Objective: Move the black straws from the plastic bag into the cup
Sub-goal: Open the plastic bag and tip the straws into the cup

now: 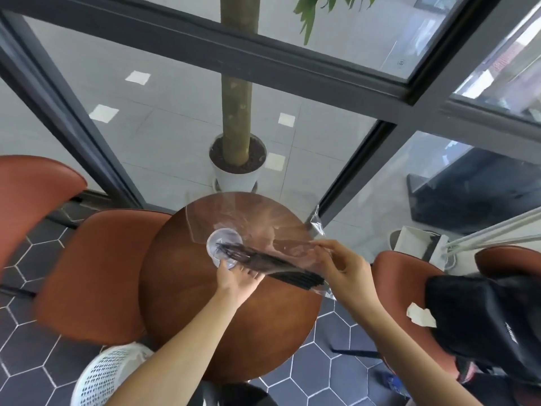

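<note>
A clear plastic cup (218,241) stands upright near the middle of a round brown table (205,317). A bundle of black straws (272,266) lies slanted above the table, its far ends over the cup's mouth, its near ends down to the right. A clear plastic bag (292,247) wraps the bundle. My left hand (235,281) grips the bundle from below, right beside the cup. My right hand (341,266) pinches the bag at its upper right side. A wide transparent sheet (234,212) spreads over the far half of the table.
Brown chairs stand to the left (96,273) and right (407,276); a black bag (486,323) sits on the right one. A potted tree (237,171) stands beyond the table by the glass wall. A white mesh basket (108,376) is at the lower left.
</note>
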